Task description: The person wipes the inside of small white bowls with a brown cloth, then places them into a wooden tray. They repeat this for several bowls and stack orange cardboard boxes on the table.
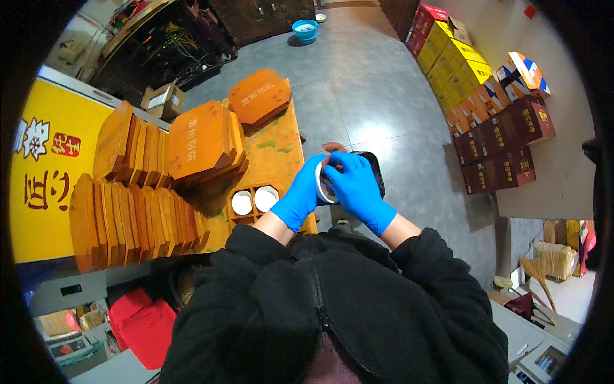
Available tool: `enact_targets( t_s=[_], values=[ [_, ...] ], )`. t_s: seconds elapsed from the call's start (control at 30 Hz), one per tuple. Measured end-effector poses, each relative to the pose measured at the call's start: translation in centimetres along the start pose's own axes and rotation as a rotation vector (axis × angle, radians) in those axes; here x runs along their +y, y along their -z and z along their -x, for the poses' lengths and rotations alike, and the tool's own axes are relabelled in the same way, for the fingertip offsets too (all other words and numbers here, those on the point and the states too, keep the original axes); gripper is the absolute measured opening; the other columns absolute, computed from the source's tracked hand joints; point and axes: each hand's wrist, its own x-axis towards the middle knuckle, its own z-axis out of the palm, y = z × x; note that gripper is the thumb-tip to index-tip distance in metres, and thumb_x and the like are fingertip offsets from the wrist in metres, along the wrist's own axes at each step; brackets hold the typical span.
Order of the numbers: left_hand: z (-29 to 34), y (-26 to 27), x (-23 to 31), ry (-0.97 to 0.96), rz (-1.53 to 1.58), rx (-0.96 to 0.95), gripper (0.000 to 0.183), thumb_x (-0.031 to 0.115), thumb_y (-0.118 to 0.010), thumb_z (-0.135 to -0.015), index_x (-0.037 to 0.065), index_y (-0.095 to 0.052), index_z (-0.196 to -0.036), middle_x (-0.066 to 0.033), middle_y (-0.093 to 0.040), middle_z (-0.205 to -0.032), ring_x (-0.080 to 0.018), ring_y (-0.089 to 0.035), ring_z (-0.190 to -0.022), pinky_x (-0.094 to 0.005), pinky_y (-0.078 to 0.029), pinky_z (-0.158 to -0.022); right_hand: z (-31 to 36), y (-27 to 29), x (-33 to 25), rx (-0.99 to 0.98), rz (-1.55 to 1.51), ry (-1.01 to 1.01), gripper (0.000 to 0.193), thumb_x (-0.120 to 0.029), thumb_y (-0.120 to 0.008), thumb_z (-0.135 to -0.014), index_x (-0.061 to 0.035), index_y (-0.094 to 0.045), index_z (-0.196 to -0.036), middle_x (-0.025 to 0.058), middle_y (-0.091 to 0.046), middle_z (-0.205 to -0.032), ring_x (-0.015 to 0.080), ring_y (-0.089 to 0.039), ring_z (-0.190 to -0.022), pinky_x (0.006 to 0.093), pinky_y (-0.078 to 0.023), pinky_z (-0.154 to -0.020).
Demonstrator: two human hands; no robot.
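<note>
In a blue glove, my left hand [301, 194] is closed around a small white cup [319, 184], tilted so its rim shows. Dark brown stuff lies at the cup's mouth. My right hand [357, 191], also gloved in blue, has its fingers bent together over that mouth; what they pinch, if anything, is hidden. A reddish-brown piece [334, 147] shows just beyond my fingertips. Behind and below both hands is a black bin [377, 168], partly covered by them. Left of my left wrist, a wooden compartment box [246, 188] holds white round cups [265, 198].
The wooden table [281, 144] carries stacked octagonal wooden lids [199, 137] and a long row of upright wooden pieces [128, 221]. Cartons [505, 131] line the right wall. On the floor stand a blue basin [306, 32] and an open cardboard box [164, 100].
</note>
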Motion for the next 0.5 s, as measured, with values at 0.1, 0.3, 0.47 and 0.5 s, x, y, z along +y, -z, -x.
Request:
enact_targets(
  t_s=[0.1,0.3,0.47,0.5],
  values=[
    [0.2,0.6,-1.5,-0.235,-0.608,0.145,0.033,0.027,-0.053,-0.084,0.003,-0.054,-0.107,-0.0138,-0.059,-0.103,-0.0225,-0.058,-0.09,-0.0317,-0.048,-0.076,0.5,-0.7,-0.4,-0.25,0.096,-0.145,0.031,-0.013,-0.063,-0.074,-0.0039,-0.056,-0.102,0.0127,-0.054,-0.1,0.0333,-0.054,-0.089,0.0374,-0.046,-0.076],
    [0.3,2.2,-2.4,-0.607,-0.552,0.45,0.026,0.021,-0.048,-0.088,-0.001,-0.06,-0.094,-0.0114,-0.062,-0.088,-0.0172,-0.059,-0.078,-0.0287,-0.046,-0.067,-1.1,-1.2,0.2,-0.471,-0.914,-0.615,0.025,-0.018,-0.051,-0.085,0.0002,-0.059,-0.1,0.014,-0.06,-0.097,0.0238,-0.059,-0.085,0.0325,-0.047,-0.077],
    [2.9,-0.3,-2.3,-0.548,-0.249,0.645,0.031,0.03,-0.047,-0.09,0.004,-0.053,-0.107,-0.015,-0.058,-0.099,-0.0216,-0.056,-0.093,-0.0314,-0.044,-0.08,-2.0,-3.8,-0.3,-0.054,-0.97,-0.951,0.025,-0.021,-0.045,-0.091,-0.0022,-0.053,-0.105,0.0094,-0.06,-0.087,0.0167,-0.059,-0.074,0.0259,-0.049,-0.064],
    [3.3,-1.4,-2.7,-0.507,-0.343,0.744,0.033,0.032,-0.047,-0.091,0.004,-0.051,-0.108,-0.0144,-0.057,-0.1,-0.0228,-0.055,-0.097,-0.0313,-0.043,-0.082,-2.4,-5.0,-1.8,0.132,-1.177,-1.003,0.028,-0.023,-0.043,-0.093,-0.0038,-0.049,-0.112,0.0078,-0.06,-0.084,0.0158,-0.059,-0.073,0.025,-0.05,-0.061]
  ],
)
